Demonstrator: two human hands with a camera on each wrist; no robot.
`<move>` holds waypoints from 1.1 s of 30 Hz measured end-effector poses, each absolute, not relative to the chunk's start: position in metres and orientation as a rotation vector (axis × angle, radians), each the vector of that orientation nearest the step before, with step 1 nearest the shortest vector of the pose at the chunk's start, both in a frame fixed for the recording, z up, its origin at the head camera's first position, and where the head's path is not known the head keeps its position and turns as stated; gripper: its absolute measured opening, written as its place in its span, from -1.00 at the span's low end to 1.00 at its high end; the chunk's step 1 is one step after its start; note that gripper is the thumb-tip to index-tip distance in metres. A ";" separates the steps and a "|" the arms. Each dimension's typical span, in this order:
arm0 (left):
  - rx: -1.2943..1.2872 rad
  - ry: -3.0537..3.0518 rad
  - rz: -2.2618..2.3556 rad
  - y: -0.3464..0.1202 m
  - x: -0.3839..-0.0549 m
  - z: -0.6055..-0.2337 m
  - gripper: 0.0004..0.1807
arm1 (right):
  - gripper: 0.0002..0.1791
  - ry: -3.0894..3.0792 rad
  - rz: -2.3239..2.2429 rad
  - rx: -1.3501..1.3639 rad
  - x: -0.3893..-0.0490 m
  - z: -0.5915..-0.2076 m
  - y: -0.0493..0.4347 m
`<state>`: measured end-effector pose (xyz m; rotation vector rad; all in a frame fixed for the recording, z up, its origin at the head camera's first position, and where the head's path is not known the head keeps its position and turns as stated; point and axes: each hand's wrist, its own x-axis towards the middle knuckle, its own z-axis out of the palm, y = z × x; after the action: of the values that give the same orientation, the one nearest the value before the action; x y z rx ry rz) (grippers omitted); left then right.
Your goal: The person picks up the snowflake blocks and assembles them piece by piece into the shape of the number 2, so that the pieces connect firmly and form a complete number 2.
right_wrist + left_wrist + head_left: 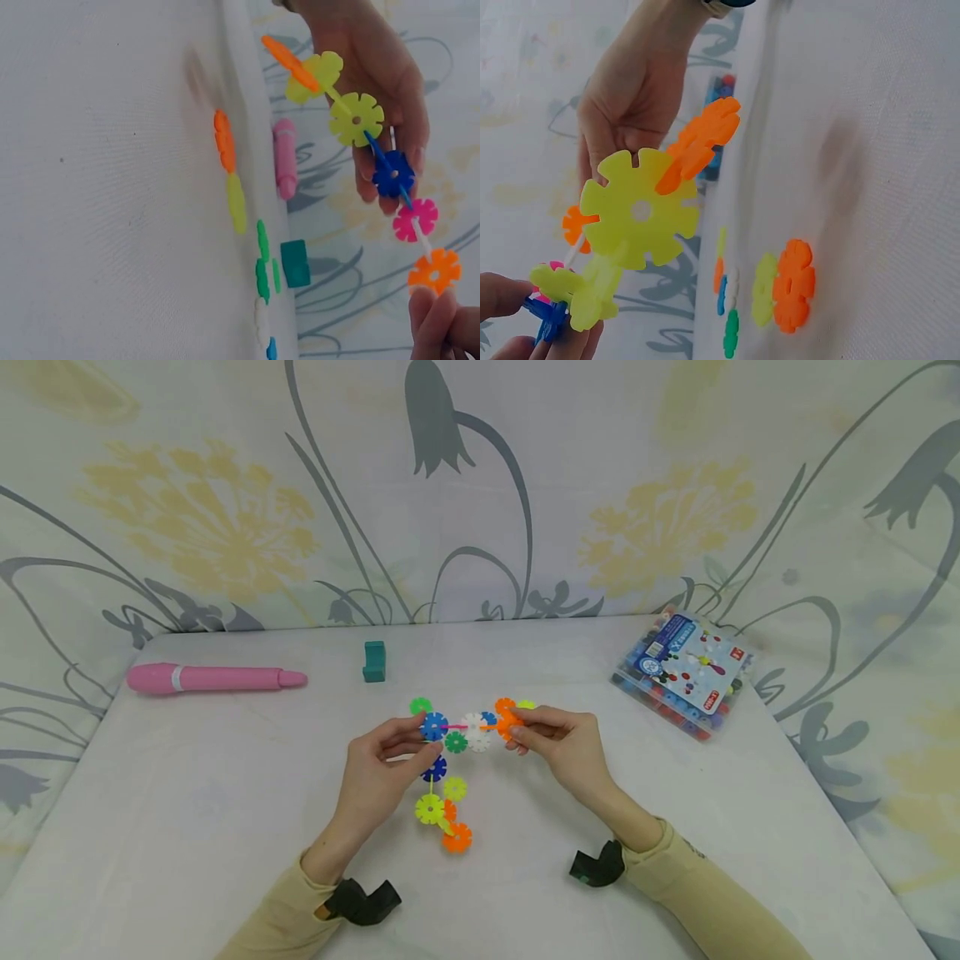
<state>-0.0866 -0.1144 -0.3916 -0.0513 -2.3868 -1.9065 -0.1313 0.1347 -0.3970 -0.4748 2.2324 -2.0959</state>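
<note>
Bright plastic in orange, yellow, blue, pink and white makes up a chain of slotted, flower-edged discs (384, 180), raised above the white tabletop (225, 827) between the person's two hands. The left hand (382, 760) pinches the chain at a blue joint between fingers and thumb, while the right hand (573, 747) pinches the orange end disc (446, 262). Each grip probably falls on a flat face or rim because the thin discs offer little else to hold, and gripping at two points likely steadies the slotted joints. The other end, yellow discs finishing in orange, hangs free beyond the left hand, its discs turned at differing angles. Lifting it this way seems to give the chain room above the loose discs lying flat below, among them an orange disc (794, 286), a yellow disc (764, 291) and a green disc (731, 334). These overlap the chain in the head view, so its outline is hard to separate there, and the left thumb covers part of a blue piece. Farther back lie a pink plastic wand with a white band (225, 678), a small teal block (374, 662) and, at the right, a clear case of coloured pieces with a printed label (682, 672); all three are well apart from the hands and obstruct neither.
</note>
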 end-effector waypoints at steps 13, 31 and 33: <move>-0.039 -2.416 -1.911 -0.113 -0.086 -0.391 -0.58 | -0.74 2.225 -2.082 -0.424 -0.131 -0.396 0.135; 0.003 -2.370 -1.934 -0.118 -0.088 -0.388 -0.56 | -0.65 2.248 -1.957 -0.461 -0.134 -0.396 0.134; 0.008 -2.359 -1.944 -0.119 -0.088 -0.388 -0.55 | -0.65 2.233 -1.958 -0.455 -0.135 -0.397 0.134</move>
<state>-0.0883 -0.1187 -0.3882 0.0077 -2.3586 -1.9438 -0.1346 0.1342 -0.3966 -0.4550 2.2332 -1.9583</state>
